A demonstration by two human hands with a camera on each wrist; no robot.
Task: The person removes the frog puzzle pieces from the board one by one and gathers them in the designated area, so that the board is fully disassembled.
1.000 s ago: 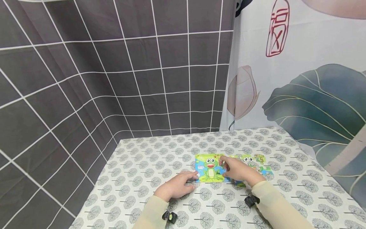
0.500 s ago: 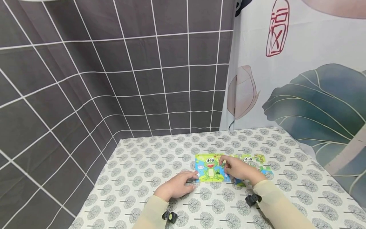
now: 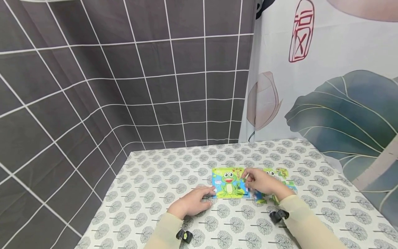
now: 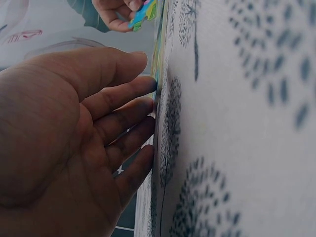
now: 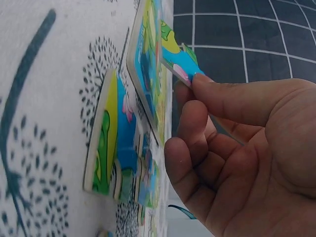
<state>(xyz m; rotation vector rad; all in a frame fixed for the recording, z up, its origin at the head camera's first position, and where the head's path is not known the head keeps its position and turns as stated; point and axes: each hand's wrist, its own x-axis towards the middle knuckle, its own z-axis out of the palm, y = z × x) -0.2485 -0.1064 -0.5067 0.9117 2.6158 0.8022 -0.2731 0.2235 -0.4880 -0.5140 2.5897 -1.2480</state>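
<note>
A frog jigsaw board [image 3: 216,174] lies flat on the patterned cloth. My right hand [image 3: 261,181] is at the board's right edge and pinches a puzzle piece [image 5: 178,55] between thumb and fingers. That piece, blue with green and a bit of pink, is tilted and partly over the board in the right wrist view. At the board's left edge, my left hand [image 3: 192,201] rests with fingers extended, their tips touching the edge. The same puzzle piece [image 4: 142,17] shows in the other hand in the left wrist view.
Several loose puzzle pieces [image 3: 260,197] lie right of the board, partly hidden by the right hand. One piece [image 3: 282,172] sits at the far right. A dark checked curtain [image 3: 186,86] hangs behind the table [image 3: 174,166].
My right hand has shifted slightly right, and the puzzle piece in its fingers now shows at the board's right side. The left hand and the board have stayed in place.
</note>
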